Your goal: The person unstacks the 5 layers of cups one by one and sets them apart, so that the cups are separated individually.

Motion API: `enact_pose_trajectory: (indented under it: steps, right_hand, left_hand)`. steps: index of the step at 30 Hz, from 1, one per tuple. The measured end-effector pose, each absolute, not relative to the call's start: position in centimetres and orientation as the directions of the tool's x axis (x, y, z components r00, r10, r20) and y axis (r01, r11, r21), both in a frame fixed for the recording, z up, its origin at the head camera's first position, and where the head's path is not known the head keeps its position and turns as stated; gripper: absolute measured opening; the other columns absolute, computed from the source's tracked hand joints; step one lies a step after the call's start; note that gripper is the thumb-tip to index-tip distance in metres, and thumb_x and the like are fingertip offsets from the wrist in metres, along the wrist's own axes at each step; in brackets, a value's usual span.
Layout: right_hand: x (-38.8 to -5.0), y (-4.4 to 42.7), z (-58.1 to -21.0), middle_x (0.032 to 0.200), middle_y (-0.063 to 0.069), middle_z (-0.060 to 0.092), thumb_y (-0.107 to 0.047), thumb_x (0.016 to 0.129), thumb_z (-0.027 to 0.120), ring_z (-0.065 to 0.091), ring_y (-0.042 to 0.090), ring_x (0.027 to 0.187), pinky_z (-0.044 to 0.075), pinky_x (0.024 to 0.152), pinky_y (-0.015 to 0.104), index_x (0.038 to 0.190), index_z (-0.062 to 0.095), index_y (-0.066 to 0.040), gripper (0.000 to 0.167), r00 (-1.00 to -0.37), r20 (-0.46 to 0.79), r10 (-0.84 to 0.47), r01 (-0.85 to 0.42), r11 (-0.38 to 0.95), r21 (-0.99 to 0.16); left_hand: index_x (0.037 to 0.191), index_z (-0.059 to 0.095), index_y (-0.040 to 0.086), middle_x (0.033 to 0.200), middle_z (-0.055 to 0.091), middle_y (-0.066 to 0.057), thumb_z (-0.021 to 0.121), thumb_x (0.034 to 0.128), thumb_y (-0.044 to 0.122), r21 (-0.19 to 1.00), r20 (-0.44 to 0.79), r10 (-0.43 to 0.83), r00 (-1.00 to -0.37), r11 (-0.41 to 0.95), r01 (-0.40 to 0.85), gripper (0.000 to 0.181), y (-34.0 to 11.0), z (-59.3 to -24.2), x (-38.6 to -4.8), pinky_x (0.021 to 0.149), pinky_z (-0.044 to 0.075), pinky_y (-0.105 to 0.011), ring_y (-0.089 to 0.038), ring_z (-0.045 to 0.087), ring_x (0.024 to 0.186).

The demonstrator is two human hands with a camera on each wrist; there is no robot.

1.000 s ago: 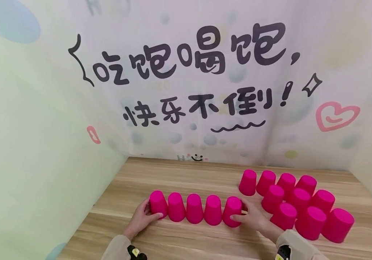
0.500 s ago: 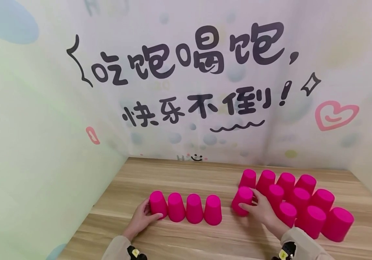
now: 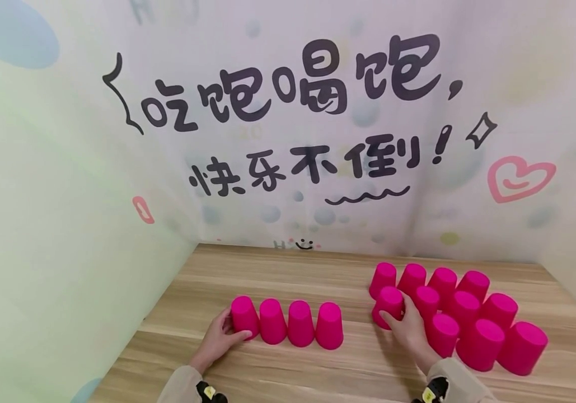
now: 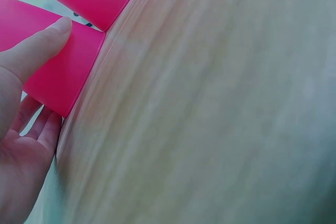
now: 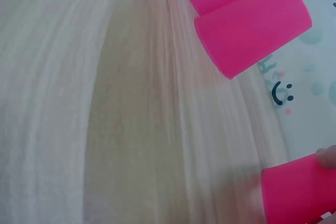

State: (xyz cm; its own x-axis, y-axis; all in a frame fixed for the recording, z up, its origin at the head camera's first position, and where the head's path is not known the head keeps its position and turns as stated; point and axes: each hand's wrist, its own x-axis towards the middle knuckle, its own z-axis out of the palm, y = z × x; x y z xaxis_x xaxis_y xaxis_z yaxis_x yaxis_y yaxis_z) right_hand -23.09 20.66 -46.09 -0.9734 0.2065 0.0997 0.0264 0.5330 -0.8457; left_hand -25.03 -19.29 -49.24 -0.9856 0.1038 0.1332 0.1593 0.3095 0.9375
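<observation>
Four upside-down pink cups stand in a row on the wooden table. My left hand [image 3: 219, 340] grips the leftmost cup [image 3: 244, 318], thumb across its near side; in the left wrist view the thumb lies on that cup [image 4: 79, 72] and a neighbouring cup touches it. Another pink cup [image 3: 389, 302], also upside down, is in my right hand [image 3: 411, 327], thumb on its near side. It is beside the front-left of a cup cluster. At the right wrist view's lower right corner, only part of this held cup [image 5: 299, 192] and a bit of the hand show.
Several more upside-down pink cups [image 3: 461, 309] stand close together in rows at the right of the table [image 3: 288, 380]. A printed curtain [image 3: 288, 224] with black characters hangs behind the table, and a pale wall [image 3: 66, 252] rises at the left.
My right hand has lifted the rightmost cup off the row and carried it right and back, up to the cluster. The left hand has stayed on the leftmost cup.
</observation>
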Motion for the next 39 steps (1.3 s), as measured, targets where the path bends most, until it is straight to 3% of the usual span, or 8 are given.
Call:
enact_pose_trajectory:
  steps: [26,33,39]
  right_hand:
    - [-22.7,19.6,-47.1,0.126,0.032,0.032,-0.005,0.084,0.054,0.033,0.045,0.115,0.026,0.098,0.053,0.134,0.015,0.01,0.065,-0.937,0.153,0.313,0.034,0.521,-0.853]
    - [-22.7,19.7,-46.8,0.127,0.032,0.03,-0.004,0.085,0.053,0.032,0.046,0.115,0.025,0.098,0.054,0.134,0.014,0.01,0.065,-0.941,0.137,0.311,0.045,0.514,-0.856]
    - [-22.6,19.7,-46.5,0.13,0.03,0.028,-0.003,0.084,0.054,0.031,0.045,0.117,0.025,0.098,0.054,0.135,0.012,0.008,0.067,-0.945,0.105,0.31,0.065,0.492,-0.868]
  left_hand:
    - [0.125,0.043,-0.002,0.108,0.055,-0.013,0.075,0.0691,0.008,0.929,0.14,0.105,-0.985,0.331,0.167,0.065,-19.2,-48.8,-24.8,0.088,0.044,-0.036,-0.027,0.053,0.102]
    - [0.121,0.044,-0.007,0.104,0.056,-0.016,0.072,0.07,0.0,0.935,0.15,0.105,-0.983,0.307,0.175,0.059,-18.6,-46.8,-23.8,0.087,0.043,-0.042,-0.032,0.053,0.099]
    - [0.123,0.044,-0.004,0.105,0.056,-0.013,0.074,0.0693,0.002,0.935,0.138,0.102,-0.985,0.315,0.164,0.062,-19.2,-49.0,-25.1,0.087,0.045,-0.037,-0.028,0.054,0.099]
